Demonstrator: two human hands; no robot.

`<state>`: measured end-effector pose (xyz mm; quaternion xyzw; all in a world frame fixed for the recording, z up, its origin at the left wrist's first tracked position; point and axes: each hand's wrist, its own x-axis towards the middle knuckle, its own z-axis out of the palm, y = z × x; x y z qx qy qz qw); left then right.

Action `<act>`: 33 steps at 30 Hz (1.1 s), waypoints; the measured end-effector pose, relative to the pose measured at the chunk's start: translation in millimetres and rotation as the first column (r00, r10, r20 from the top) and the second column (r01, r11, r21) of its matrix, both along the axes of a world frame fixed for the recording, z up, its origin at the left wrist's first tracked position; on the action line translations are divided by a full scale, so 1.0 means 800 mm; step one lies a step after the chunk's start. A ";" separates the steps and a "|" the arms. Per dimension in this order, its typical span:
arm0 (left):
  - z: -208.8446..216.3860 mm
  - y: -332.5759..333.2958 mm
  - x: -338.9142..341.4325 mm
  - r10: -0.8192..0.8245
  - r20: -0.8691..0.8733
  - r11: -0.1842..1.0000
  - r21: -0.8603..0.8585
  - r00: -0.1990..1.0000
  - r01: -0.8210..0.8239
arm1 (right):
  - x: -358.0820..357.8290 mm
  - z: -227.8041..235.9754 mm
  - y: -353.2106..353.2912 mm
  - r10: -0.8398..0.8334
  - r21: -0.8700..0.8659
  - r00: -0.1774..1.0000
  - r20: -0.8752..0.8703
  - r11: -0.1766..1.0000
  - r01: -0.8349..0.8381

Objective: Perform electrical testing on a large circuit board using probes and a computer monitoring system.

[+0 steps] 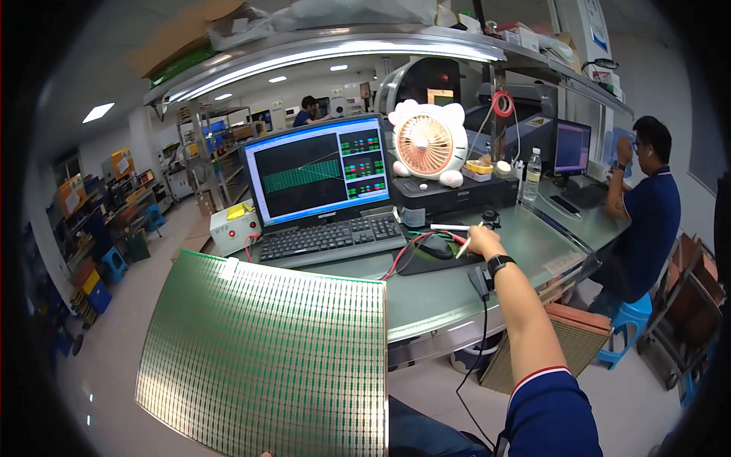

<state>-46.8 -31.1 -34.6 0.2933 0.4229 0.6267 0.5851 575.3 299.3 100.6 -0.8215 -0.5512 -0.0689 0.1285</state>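
A large green-and-copper circuit board panel (266, 350), covered in a grid of small rectangles, stands tilted at the desk's front left. Only a fingertip of my left hand (266, 455) shows, on the panel's bottom edge; the rest is hidden behind it. My right hand (484, 241) reaches over the desk, fingers closed round a slim white pen-like stick (461, 250). Just left of that hand lie a black computer mouse (436, 246) and a second white stick (449, 227). A red wire (397, 263) curves past the mouse toward the panel.
Behind the panel stand a keyboard (331, 238), a monitor (304, 171) and a small white box (234, 231). A cat-shaped fan (428, 143) sits on a black printer (461, 199), near a water bottle (532, 175). A black cable (470, 385) hangs off the desk. Another person (647, 206) sits at right.
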 end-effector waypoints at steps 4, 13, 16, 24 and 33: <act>-0.014 0.004 -0.014 -0.072 -0.030 0.996 -0.050 0.997 0.071 | 0.013 -0.027 -0.001 -0.017 0.083 0.998 0.065 0.996 0.012; -0.023 0.002 -0.003 -0.041 -0.121 0.998 0.046 0.992 0.047 | -0.037 0.050 0.001 0.170 0.343 0.967 -0.187 0.934 -0.098; -0.011 0.006 0.025 -0.090 -0.110 0.996 0.021 0.990 0.092 | -0.073 0.104 -0.004 0.286 0.412 0.925 -0.248 0.896 -0.167; 0.016 0.009 0.084 -0.211 -0.105 0.976 0.023 0.972 0.214 | -0.134 0.180 0.013 0.536 0.654 0.794 -0.288 0.716 -0.246; -0.002 0.015 0.135 -0.306 -0.116 0.949 0.045 0.945 0.313 | -0.194 0.199 -0.013 0.548 0.613 0.804 -0.231 0.724 -0.317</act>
